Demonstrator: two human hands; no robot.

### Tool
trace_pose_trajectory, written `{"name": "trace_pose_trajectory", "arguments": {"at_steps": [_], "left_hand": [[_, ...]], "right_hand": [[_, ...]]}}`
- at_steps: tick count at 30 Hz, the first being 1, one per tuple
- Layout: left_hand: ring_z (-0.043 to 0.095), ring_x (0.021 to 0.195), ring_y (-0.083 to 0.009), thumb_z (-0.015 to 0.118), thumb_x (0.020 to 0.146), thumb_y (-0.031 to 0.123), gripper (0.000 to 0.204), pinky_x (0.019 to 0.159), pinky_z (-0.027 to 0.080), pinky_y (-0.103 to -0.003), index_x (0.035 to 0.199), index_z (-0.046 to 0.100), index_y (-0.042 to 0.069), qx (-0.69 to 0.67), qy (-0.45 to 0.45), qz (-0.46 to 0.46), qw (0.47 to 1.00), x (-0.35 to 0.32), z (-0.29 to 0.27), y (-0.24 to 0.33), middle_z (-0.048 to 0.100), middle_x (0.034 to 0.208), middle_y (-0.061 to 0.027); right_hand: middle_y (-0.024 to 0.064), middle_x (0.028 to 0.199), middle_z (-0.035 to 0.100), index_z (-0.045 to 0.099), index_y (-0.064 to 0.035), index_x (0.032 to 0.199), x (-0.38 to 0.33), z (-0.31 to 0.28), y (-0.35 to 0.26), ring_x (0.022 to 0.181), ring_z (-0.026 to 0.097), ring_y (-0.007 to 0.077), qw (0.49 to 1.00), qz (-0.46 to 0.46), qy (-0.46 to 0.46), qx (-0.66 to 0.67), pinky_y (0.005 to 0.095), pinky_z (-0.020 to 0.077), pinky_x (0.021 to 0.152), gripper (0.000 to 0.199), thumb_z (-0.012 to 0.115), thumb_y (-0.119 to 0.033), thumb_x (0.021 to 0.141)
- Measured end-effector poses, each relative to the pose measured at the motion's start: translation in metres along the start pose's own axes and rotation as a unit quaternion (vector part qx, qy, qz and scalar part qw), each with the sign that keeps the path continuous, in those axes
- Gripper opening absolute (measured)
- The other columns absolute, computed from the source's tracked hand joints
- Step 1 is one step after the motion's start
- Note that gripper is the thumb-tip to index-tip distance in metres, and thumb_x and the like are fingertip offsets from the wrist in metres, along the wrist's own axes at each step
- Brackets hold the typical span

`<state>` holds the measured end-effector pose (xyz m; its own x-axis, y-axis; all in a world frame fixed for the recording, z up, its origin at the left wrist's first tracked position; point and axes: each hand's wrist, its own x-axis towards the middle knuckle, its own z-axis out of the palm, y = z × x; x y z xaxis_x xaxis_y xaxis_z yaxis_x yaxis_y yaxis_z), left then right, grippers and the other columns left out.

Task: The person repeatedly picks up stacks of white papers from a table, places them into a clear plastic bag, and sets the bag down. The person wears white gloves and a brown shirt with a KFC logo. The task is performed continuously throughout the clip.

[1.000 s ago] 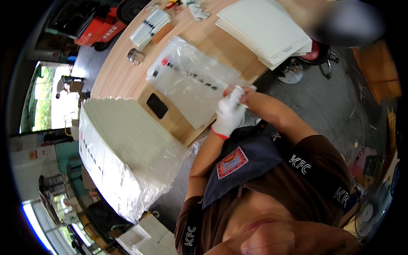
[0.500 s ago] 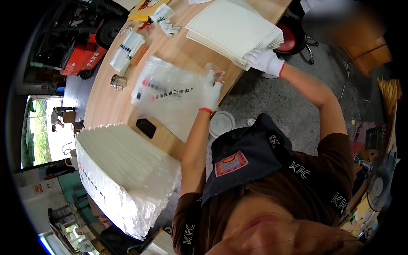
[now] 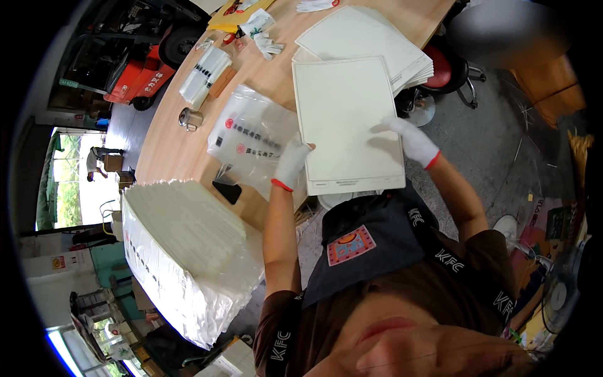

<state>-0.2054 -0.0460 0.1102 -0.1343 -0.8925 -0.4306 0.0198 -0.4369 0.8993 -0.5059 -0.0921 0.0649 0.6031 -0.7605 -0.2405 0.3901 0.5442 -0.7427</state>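
Note:
A stack of cream paper sheets (image 3: pixel 345 100) is tilted up off the table in front of me. My left hand (image 3: pixel 291 164), in a white fingertip-less glove with a red cuff, is closed on its left edge, thumb on top. My right hand (image 3: pixel 409 141), gloved alike, is at the right edge with fingers stretched over the top sheet. A flat clear plastic bag (image 3: pixel 251 147) with printing lies left of my left hand. Behind the held sheets, a fanned pile of similar sheets (image 3: pixel 358 31) rests on the table.
A tall paper stack in a plastic bag (image 3: pixel 182 220) stands at the left, near a black phone-like object (image 3: pixel 227 190). On the wooden table (image 3: pixel 166 151) are a metal canister (image 3: pixel 190 119), a bundle of white packets (image 3: pixel 206 75) and loose gloves (image 3: pixel 268 45). A red stool (image 3: pixel 438 66) stands beyond the right edge.
The held sheets have come off the pile toward me, carried from the far right. My left hand has moved from the plastic bag to their left edge; my right hand has come nearer.

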Motion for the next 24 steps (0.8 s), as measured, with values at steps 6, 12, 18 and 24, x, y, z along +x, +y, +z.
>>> {"name": "trace_pose_trajectory", "arguments": {"at_steps": [6,12,18,24], "left_hand": [[0.062,0.094,-0.022,0.055,0.086,0.012,0.056,0.078,0.05,-0.031,0.138,0.036,0.003,0.454,0.053,0.04,0.888,-0.01,0.091,-0.035,0.056,0.122,-0.0147],[0.053,0.059,-0.0096,0.042,0.094,0.018,0.05,0.055,0.047,-0.023,0.142,0.033,0.01,-0.249,0.062,0.146,0.955,-0.043,-0.025,-0.011,0.058,0.115,-0.0051],[0.055,0.064,-0.0129,0.042,0.095,0.034,0.054,0.063,0.049,-0.025,0.141,0.035,0.007,-0.148,0.04,0.308,0.939,-0.122,-0.081,0.036,0.049,0.135,-0.0127],[0.061,0.097,-0.0196,0.058,0.087,0.01,0.045,0.087,0.047,-0.033,0.13,0.049,0.005,0.16,0.136,0.207,0.955,-0.133,0.036,-0.009,0.065,0.108,-0.0105]], "right_hand": [[0.0195,0.117,0.058,0.053,-0.0045,0.124,0.022,0.055,0.052,0.107,0.058,0.0258,0.833,-0.11,0.206,-0.502,0.0314,0.0443,0.088,0.051,0.061,-0.038,0.085],[0.0146,0.094,0.063,0.059,-0.0019,0.094,-0.003,0.06,-0.005,0.078,0.062,0.0335,0.691,-0.276,0.025,-0.667,0.0392,0.0491,0.066,0.032,0.059,-0.033,0.085],[0.0144,0.092,0.062,0.059,-0.0047,0.085,-0.009,0.115,-0.036,0.066,0.065,0.0271,0.414,-0.271,-0.197,-0.846,0.0391,0.052,0.055,0.023,0.06,-0.027,0.08],[0.0167,0.073,0.062,0.063,-0.0086,0.09,0.049,0.13,-0.029,0.072,0.065,0.0284,0.503,-0.16,-0.274,-0.804,0.0384,0.051,0.061,0.027,0.064,-0.032,0.076]]}}
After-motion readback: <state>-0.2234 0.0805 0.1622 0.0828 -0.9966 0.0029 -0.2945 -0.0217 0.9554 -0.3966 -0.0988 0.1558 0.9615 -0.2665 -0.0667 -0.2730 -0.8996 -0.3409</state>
